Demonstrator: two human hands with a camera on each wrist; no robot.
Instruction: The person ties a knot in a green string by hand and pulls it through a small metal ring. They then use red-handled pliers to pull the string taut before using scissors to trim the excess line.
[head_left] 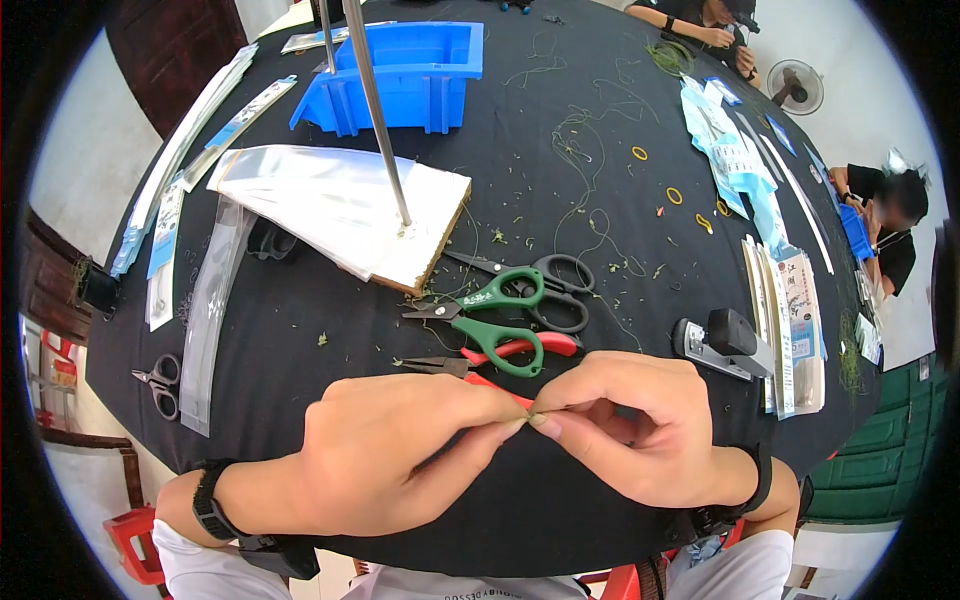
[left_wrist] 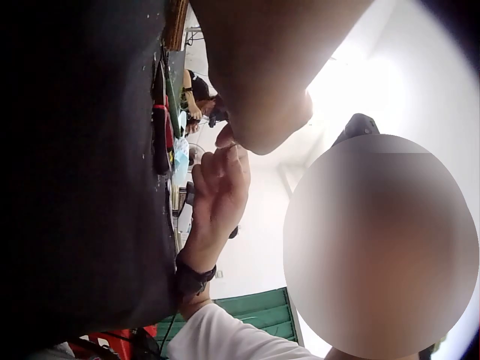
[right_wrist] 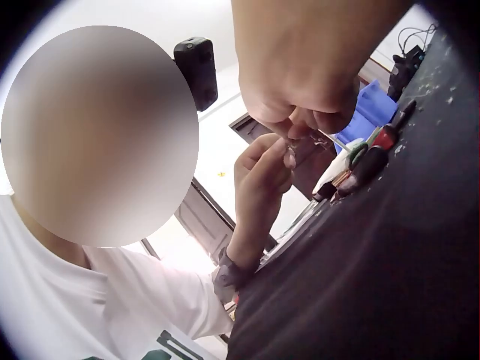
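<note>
In the head view my left hand (head_left: 385,450) and right hand (head_left: 640,425) meet fingertip to fingertip over the near table edge. Thumb and index finger of each pinch a tiny thin piece, mostly hidden by the fingertips; I cannot tell its kind. Both wrist views show the same pinch, with the left hand (right_wrist: 259,176) facing the right one. Just beyond the fingers lie red-handled pliers (head_left: 550,344), partly covered by the hands. Green-handled scissors (head_left: 528,362) and black-handled scissors (head_left: 572,318) lie behind them.
A white board (head_left: 440,200) with a metal rod (head_left: 375,110) stands beyond the tools, before a blue bin (head_left: 400,100). A stapler (head_left: 725,345) and packets (head_left: 800,320) are at right. Small scissors (head_left: 165,385) lie left. Thin green line (head_left: 580,150) and scraps litter the black cloth.
</note>
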